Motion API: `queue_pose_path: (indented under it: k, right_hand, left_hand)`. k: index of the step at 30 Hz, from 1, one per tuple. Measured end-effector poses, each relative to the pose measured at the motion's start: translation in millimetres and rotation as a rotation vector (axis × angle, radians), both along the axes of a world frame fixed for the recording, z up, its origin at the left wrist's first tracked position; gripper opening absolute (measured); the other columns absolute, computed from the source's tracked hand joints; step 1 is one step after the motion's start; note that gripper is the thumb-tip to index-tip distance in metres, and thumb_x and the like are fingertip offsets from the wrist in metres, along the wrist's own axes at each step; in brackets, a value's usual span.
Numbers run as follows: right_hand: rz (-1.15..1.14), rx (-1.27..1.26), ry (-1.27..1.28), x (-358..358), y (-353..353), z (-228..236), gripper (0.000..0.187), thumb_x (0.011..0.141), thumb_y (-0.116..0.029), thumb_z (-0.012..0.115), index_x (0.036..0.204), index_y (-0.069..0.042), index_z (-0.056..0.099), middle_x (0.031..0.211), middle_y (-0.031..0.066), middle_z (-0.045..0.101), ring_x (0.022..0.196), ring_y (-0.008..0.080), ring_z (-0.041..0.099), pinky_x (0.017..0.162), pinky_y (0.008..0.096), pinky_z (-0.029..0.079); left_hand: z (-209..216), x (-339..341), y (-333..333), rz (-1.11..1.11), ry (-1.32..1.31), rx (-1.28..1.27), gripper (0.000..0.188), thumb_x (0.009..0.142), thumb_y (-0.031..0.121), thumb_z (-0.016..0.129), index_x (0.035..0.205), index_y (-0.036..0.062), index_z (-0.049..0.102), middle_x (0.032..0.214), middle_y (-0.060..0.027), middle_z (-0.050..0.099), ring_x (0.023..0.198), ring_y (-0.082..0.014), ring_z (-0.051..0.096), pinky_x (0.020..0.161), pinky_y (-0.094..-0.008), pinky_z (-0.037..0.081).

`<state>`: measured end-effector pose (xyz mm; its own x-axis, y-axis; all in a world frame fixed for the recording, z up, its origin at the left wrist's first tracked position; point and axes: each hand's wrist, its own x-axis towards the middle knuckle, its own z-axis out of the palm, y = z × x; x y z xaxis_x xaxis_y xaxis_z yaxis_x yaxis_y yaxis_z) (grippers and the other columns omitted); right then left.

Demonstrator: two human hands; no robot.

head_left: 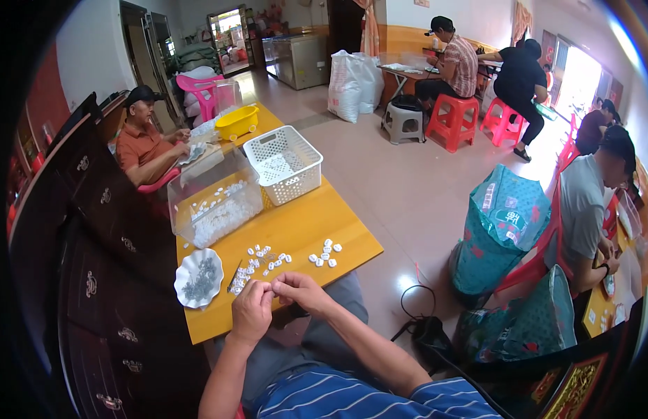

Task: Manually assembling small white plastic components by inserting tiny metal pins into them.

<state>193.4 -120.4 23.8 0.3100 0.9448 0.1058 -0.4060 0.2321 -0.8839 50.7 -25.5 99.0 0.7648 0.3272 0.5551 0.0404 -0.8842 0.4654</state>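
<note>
My left hand (252, 312) and my right hand (301, 291) meet above the near edge of the yellow table (352, 241). The fingers of both are closed in a pinch; whatever lies between them is too small to make out. Just beyond the fingertips, small white pieces (277, 261) with dark markings lie scattered. Farther right sits a small cluster of similar white pieces (327, 260). To the left of my left hand stands a white scalloped dish (180, 278) holding many tiny grey parts (204, 283). A thin dark stick-like tool (234, 275) lies beside the dish.
A clear plastic box (219, 202) of white pieces, a white perforated basket (299, 183) and a yellow wheeled tub (237, 123) stand farther back. Across the table sits a person (144, 136). Dark drawers (93, 279) flank the left; teal bags (502, 230) stand on the floor at right.
</note>
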Motion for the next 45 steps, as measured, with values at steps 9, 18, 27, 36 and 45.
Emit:
queue_pose_path:
  k: [9,18,27,36,45]
  right_hand:
    - [0.069,-0.135,-0.058,-23.6,-0.2,24.0,0.028,0.1,-0.036,0.073,0.099,-0.009,0.071,0.079,-0.0024,0.064,0.068,0.0053,0.055,0.063,0.0201,0.045]
    - [0.221,-0.166,0.038,-33.5,11.0,3.9,0.025,0.1,-0.034,0.072,0.094,-0.01,0.072,0.078,-0.0043,0.065,0.066,0.0041,0.057,0.057,0.0197,0.045]
    - [0.307,-0.186,0.195,-40.7,23.0,-13.0,0.02,0.101,-0.031,0.07,0.102,-0.012,0.072,0.081,-0.0057,0.067,0.069,0.0033,0.061,0.058,0.0166,0.046]
    - [0.229,-0.291,0.291,-36.2,7.4,-14.1,0.014,0.102,-0.023,0.066,0.105,-0.01,0.069,0.088,-0.0011,0.069,0.076,0.0093,0.063,0.068,0.0254,0.052]
    - [-0.247,-0.281,-0.65,-19.0,22.1,-17.4,0.021,0.098,-0.023,0.069,0.094,-0.003,0.074,0.08,0.0051,0.071,0.072,0.0186,0.068,0.067,0.03,0.053]
  left_hand:
    - [-6.3,-35.9,-20.4,0.128,-0.122,-0.018,0.004,0.093,0.002,0.065,0.095,0.0018,0.061,0.087,-0.0168,0.064,0.08,-0.0395,0.064,0.069,-0.0465,0.05]
    - [-26.1,-48.5,-20.9,0.221,-0.201,0.036,0.004,0.093,0.0,0.066,0.092,-0.0012,0.062,0.084,-0.0164,0.063,0.077,-0.0362,0.063,0.068,-0.0438,0.049]
    - [-30.0,-55.2,-18.5,0.245,-0.224,-0.251,0.002,0.093,0.0,0.07,0.094,-0.0015,0.068,0.083,-0.013,0.069,0.07,-0.0215,0.069,0.062,-0.0329,0.052]
    - [-30.9,-54.1,-15.3,0.145,-0.259,-0.06,0.008,0.089,-0.001,0.074,0.096,-0.0006,0.073,0.085,-0.0136,0.073,0.074,-0.0259,0.072,0.064,-0.0327,0.055]
    - [-63.8,-62.6,6.6,0.214,-0.255,-0.233,0.005,0.093,0.005,0.069,0.091,0.0008,0.068,0.083,-0.0151,0.07,0.071,-0.0311,0.069,0.063,-0.0379,0.052]
